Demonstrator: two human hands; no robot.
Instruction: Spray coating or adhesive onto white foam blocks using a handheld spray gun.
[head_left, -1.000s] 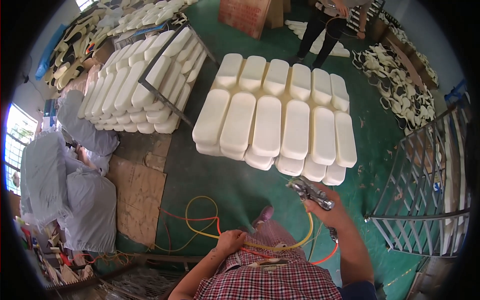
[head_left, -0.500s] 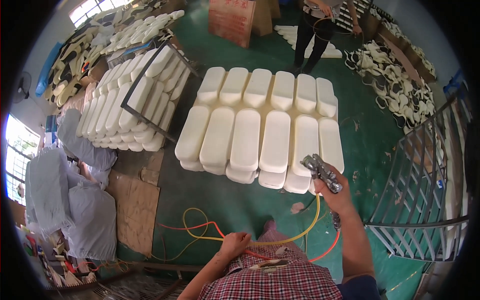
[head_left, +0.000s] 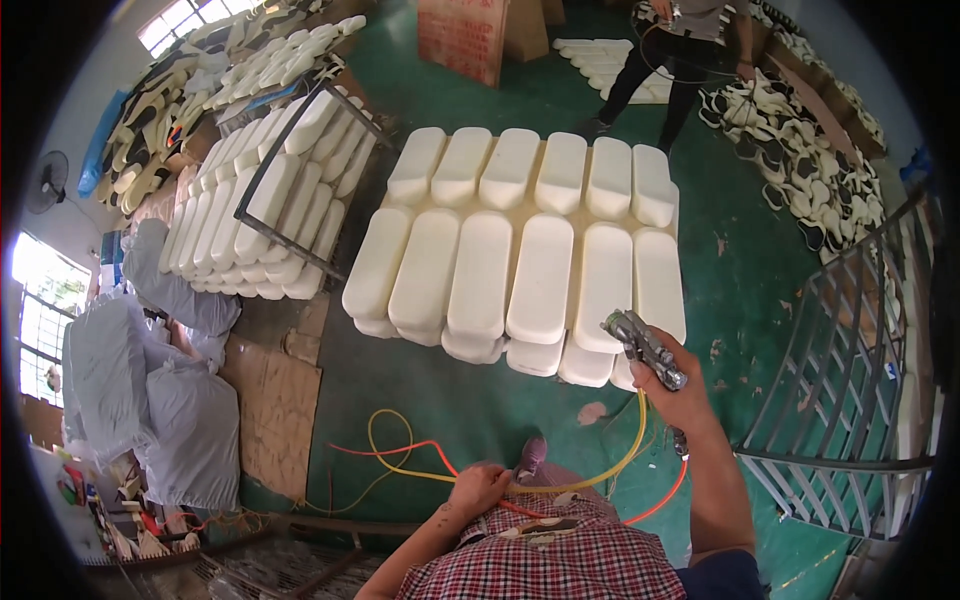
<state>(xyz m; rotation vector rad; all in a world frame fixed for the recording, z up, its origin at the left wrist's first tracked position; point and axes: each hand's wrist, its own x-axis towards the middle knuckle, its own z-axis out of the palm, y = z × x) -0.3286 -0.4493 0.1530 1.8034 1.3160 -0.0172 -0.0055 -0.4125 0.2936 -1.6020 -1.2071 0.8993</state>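
Over the near edge of the pale foam blocks (head_left: pixel 520 262), right hand (head_left: pixel 672 388) grips a metal spray gun (head_left: pixel 643 347), now closer to the blocks than half a second ago. Left hand (head_left: pixel 478 487) seems closed on the yellow hose (head_left: pixel 560 486), low by the waist.

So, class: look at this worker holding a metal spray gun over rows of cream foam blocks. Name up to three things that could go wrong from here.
1. The yellow hose and the thin red hose loop across the green floor near the worker's feet, so they might trip.
2. The left hand grips the yellow hose; a snag could jerk the metal spray gun in the right hand.
3. Another person stands just beyond the cream foam blocks, so spray might drift towards them.
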